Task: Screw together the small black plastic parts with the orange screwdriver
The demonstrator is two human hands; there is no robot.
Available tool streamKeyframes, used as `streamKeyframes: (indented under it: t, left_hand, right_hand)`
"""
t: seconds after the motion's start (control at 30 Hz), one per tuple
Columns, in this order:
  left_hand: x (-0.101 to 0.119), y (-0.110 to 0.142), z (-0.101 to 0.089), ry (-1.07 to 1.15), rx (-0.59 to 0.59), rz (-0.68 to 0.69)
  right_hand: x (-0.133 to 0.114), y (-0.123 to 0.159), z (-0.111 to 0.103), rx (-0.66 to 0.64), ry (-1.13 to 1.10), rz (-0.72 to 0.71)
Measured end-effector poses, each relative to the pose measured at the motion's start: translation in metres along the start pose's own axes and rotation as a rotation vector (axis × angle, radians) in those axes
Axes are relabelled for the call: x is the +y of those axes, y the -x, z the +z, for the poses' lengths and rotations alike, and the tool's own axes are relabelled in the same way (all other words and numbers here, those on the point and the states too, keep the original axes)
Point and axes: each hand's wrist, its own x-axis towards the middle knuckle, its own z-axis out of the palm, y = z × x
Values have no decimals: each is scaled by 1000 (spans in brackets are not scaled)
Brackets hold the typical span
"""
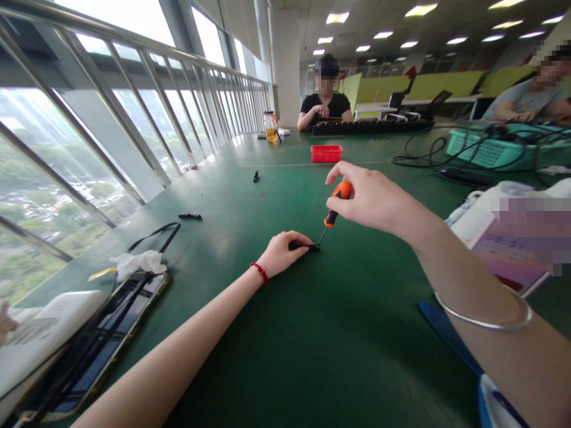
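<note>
Near the middle of the frame the left hand [282, 252] pinches a small black part [307, 246] flat on the green table [312, 333]. The right hand [372, 199] is closed around an orange-handled screwdriver [336, 204], tip on the part. The work looks midway: another black piece [190, 216] lies untouched at left.

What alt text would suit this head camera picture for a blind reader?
A right hand tilts an orange-handled screwdriver onto a small black part that the left hand pins to a green table. A red tray sits beyond.
</note>
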Motion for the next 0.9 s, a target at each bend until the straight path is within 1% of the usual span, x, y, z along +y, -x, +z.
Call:
streamKeyframes:
  t: [0.13, 0.3, 0.43, 0.6, 0.77, 0.9]
  left_hand:
    - [0, 0, 0, -6, 13, 9]
    - [0, 1, 2, -16, 27, -3]
    - [-1, 1, 3, -13, 37, 4]
    - [-2, 1, 4, -15, 45, 1]
    - [-1, 2, 5, -19, 66, 3]
    - [-1, 1, 6, -25, 66, -1]
  right_hand:
    - [-1, 1, 1, -28, -27, 5]
    - [-3, 1, 2, 33, 4, 10]
    - [-3, 2, 1, 2, 5, 19]
    - [-2, 1, 2, 62, 11, 7]
    - [-5, 3, 1, 12, -9, 5]
    - [-6, 4, 2, 59, 16, -2]
